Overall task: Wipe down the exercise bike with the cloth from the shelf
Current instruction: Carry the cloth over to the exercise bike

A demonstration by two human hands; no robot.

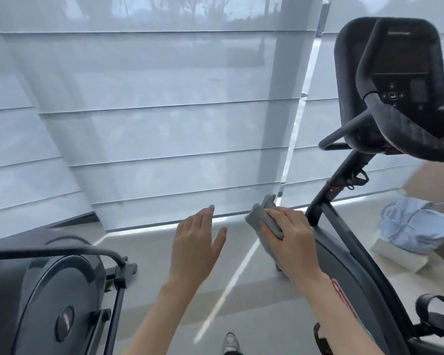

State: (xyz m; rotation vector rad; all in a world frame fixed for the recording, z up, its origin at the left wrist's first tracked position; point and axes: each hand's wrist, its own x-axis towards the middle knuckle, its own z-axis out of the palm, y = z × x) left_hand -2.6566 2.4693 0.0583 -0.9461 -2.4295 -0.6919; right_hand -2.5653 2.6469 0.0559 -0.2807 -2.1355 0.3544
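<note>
The dark grey exercise bike (349, 262) stands on the right, its console and handlebars (400, 80) up high and a strapped pedal (436, 316) at the lower right. My right hand (290, 239) grips a grey cloth (263, 216) beside the bike's lower frame, just left of the upright post. Part of the cloth hangs under the hand. My left hand (195, 247) hovers in the air to the left, fingers straight and spread, holding nothing.
Another dark exercise machine (49, 290) fills the lower left. Sheer white blinds (164, 124) cover the window ahead. A light blue bundle of fabric on a white block (415, 226) lies on the floor at the right. My shoe (231, 342) shows at the bottom.
</note>
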